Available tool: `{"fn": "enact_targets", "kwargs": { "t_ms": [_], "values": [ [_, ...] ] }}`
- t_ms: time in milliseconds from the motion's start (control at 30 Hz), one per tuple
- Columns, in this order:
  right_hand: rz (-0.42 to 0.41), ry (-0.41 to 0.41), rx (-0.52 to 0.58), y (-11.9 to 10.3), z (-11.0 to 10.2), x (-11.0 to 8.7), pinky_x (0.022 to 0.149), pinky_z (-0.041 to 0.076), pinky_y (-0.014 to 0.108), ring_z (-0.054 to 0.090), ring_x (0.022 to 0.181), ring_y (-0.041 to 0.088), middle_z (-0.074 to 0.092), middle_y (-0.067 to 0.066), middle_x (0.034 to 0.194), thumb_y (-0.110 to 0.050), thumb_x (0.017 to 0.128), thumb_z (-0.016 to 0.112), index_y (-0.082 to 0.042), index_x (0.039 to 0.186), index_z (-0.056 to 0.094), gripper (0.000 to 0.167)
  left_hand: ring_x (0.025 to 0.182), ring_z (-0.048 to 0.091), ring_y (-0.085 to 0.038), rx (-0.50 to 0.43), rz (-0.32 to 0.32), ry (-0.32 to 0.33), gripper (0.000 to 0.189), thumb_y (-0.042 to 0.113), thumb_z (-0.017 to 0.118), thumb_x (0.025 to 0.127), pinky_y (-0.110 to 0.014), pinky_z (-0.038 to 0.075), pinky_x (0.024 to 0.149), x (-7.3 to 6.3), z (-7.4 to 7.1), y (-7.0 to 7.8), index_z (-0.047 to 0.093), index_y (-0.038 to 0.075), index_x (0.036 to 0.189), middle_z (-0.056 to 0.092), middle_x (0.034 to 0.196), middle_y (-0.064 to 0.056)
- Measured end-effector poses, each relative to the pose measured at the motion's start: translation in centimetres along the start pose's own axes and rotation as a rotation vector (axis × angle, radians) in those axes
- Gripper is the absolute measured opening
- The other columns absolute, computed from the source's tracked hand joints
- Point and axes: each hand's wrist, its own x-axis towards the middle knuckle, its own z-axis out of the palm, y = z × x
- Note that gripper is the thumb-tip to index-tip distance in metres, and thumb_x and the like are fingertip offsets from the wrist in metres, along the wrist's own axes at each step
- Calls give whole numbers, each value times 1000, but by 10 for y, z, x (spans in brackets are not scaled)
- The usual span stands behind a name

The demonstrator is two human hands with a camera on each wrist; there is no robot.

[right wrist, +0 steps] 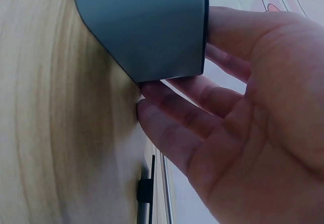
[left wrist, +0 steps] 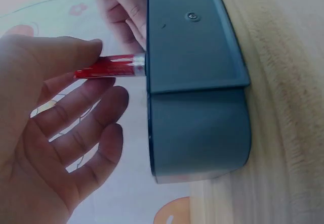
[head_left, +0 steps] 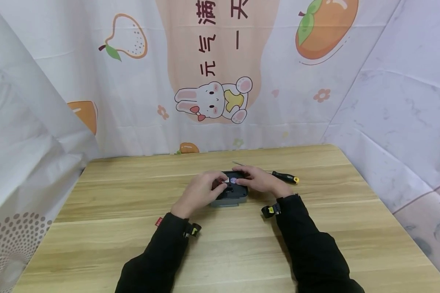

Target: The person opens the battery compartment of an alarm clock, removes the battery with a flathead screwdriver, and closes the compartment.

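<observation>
On the table lies a grey plastic device (head_left: 229, 201), its dark recessed face up with a round purple-and-white sticker (head_left: 233, 180). My left hand (head_left: 201, 189) pinches a red battery (left wrist: 112, 66) between thumb and fingertips. The battery's silver end meets the device's face in the left wrist view, and its other fingers curve loosely beside it. From the right, my right hand (head_left: 258, 179) holds the device, thumb on the upper face and fingers along the far side, as the right wrist view shows.
A screwdriver (head_left: 286, 178) with a black and yellow handle lies behind the right hand, its shaft partly hidden. Printed cloth (head_left: 132, 101) hangs along the table's back edge. White sheets hang at left and right of the wooden table (head_left: 124, 195).
</observation>
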Motion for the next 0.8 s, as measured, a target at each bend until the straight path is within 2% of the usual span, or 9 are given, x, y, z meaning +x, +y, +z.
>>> {"fn": "enact_targets", "kwargs": {
  "t_ms": [267, 500, 667, 800],
  "values": [
    [-26, 5, -4, 2, -1, 1, 102, 45, 48, 55, 127, 31, 50, 16, 148, -24, 105, 59, -8, 153, 46, 52, 73, 57, -10, -31, -48, 76, 20, 16, 68, 99, -30, 48, 67, 0, -11, -4, 72, 7, 117, 70, 98, 1],
    [0, 3, 3, 1, 0, 3, 106, 42, 50, 50, 133, 32, 47, 13, 151, -26, 105, 58, -12, 154, 45, 53, 77, 61, -10, -17, -71, 124, 22, 19, 67, 100, -32, 51, 72, -2, -17, -12, 72, 7, 118, 72, 102, -2],
    [1, -2, 0, -1, 0, 3, 105, 43, 50, 52, 131, 33, 47, 14, 152, -26, 105, 59, -11, 154, 45, 53, 80, 62, -12, -26, -126, 143, 21, 18, 67, 100, -32, 52, 73, -4, -22, -16, 72, 9, 118, 72, 104, -2],
    [5, 1, -14, 0, 1, 3, 106, 42, 51, 51, 131, 33, 46, 15, 152, -27, 105, 59, -11, 154, 45, 53, 86, 64, -15, -39, -141, 157, 20, 16, 65, 101, -34, 53, 77, -4, -23, -21, 72, 10, 119, 71, 107, -2]
  ]
}}
